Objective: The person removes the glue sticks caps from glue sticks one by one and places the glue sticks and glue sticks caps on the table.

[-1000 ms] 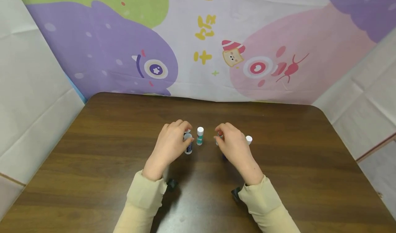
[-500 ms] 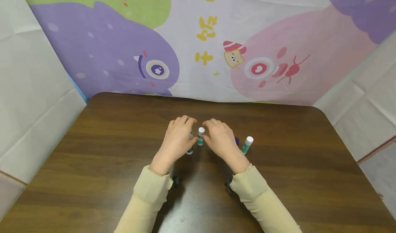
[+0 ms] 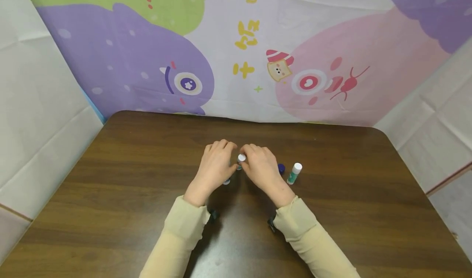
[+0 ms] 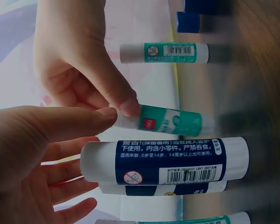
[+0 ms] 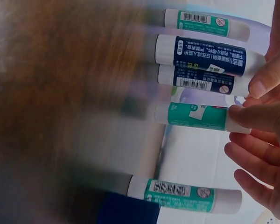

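My right hand [image 3: 259,167] pinches the white cap of a green-labelled glue stick [image 3: 241,158] between thumb and fingers. That glue stick [image 4: 170,121] leans slightly in the left wrist view. Just to its left my left hand [image 3: 215,165] lies around two navy-labelled glue sticks [image 4: 172,161], its thumb apart from its loosely bent fingers. No firm grip by the left hand shows. In the right wrist view the navy glue sticks [image 5: 210,55] stand side by side, the left thumb close to their white caps.
Another green glue stick [image 3: 294,174] stands to the right, near a dark blue round object [image 3: 281,168]. Beyond the navy ones stands one more green glue stick [image 5: 203,23], hidden from the head view. A printed cloth [image 3: 236,97] hangs behind the brown table [image 3: 147,146].
My right hand has moved left, uncovering the right-hand green glue stick, and has taken hold of the middle one, which now leans. My left hand has shifted slightly right.
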A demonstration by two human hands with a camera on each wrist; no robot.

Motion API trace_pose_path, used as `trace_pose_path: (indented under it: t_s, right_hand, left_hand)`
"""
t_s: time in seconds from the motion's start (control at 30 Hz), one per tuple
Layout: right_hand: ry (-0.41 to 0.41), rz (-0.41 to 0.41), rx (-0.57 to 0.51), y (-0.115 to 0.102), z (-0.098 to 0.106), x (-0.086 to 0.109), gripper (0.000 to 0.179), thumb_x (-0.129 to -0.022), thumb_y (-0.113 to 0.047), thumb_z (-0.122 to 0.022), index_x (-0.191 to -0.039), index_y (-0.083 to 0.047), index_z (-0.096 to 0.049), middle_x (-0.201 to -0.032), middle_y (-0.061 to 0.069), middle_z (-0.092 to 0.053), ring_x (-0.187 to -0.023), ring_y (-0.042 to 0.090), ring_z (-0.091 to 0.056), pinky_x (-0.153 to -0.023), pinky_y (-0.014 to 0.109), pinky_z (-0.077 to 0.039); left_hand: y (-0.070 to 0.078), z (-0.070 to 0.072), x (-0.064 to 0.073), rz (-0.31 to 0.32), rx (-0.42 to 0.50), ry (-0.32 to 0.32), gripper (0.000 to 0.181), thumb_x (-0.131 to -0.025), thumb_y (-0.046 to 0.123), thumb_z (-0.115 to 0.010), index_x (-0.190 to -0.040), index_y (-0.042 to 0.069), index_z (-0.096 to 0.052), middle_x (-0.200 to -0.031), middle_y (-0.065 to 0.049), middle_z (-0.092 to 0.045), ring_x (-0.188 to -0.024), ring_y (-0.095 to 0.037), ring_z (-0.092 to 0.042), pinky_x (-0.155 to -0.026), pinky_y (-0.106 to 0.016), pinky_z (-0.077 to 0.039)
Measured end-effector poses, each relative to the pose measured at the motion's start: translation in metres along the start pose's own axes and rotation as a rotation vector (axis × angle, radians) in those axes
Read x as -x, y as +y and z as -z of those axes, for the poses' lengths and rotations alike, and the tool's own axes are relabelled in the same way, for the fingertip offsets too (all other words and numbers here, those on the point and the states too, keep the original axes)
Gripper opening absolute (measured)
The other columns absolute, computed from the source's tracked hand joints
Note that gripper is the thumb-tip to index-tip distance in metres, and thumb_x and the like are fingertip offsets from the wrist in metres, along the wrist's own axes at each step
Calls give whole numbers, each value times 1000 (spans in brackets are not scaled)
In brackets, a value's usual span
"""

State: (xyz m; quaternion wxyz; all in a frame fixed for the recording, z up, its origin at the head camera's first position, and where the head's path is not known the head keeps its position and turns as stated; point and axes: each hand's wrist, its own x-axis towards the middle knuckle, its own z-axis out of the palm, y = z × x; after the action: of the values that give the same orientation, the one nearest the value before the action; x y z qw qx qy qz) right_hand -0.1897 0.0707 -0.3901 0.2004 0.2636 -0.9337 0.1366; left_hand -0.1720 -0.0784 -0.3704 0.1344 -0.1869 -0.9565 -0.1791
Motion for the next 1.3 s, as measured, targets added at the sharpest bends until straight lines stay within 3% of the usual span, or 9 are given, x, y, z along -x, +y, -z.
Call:
trace_pose_path:
  t_s: [0.33, 0.57, 0.73, 1.0, 1.17, 1.3]
  right_hand:
    - [82, -124, -107, 4, 23, 12, 21, -76, -21, -73, -92, -13, -61, -86, -1, -64, -73, 17, -59, -69, 32, -48]
    - [136, -133, -188, -2, 42, 19, 22, -76, -21, -73, -93, -14, -61, -85, -2, -63, -73, 17, -57, -66, 32, -46]
    - [159, -135, -275, -4, 50, 24, 24, -75, -21, -74, -94, -13, -60, -86, -2, -63, -73, 15, -57, -64, 29, -45]
    - [196, -140, -402, 2, 48, 30, 24, -76, -16, -73, -94, -11, -59, -86, -1, -62, -75, 11, -59, -58, 28, -45]
    - [188, -146, -417, 6, 43, 32, 25, -77, -16, -72, -97, -10, -58, -89, 0, -62, -78, 11, -60, -51, 26, -40]
    - [188, -151, -416, 10, 41, 33, 27, -76, -15, -73, -98, -9, -58, -89, 0, -63, -79, 10, -61, -56, 23, -42]
  left_hand:
    - [0, -4, 0, -50, 24, 43, 42, -70, 18, -77, -107, 6, -61, -103, -7, -59, -99, -27, -54, -92, -43, -38]
    - [4, -2, 0, -114, 61, 71, 38, -71, 15, -77, -105, 9, -62, -103, -4, -59, -99, -24, -54, -92, -41, -38]
    - [6, 0, 1, -151, 60, 117, 28, -70, 12, -76, -95, 12, -64, -95, -1, -60, -96, -22, -55, -90, -39, -38]
    - [6, 1, 4, -162, 60, 181, 15, -74, 12, -72, -87, 14, -64, -90, 2, -61, -93, -17, -56, -93, -37, -37]
    - [5, 3, 6, -157, 42, 224, 14, -75, 11, -71, -88, 13, -64, -88, 2, -62, -91, -17, -57, -92, -36, -38]
    - [6, 6, 6, -169, 37, 257, 17, -75, 11, -72, -90, 12, -64, -88, 2, -63, -89, -16, -57, -91, -35, -38]
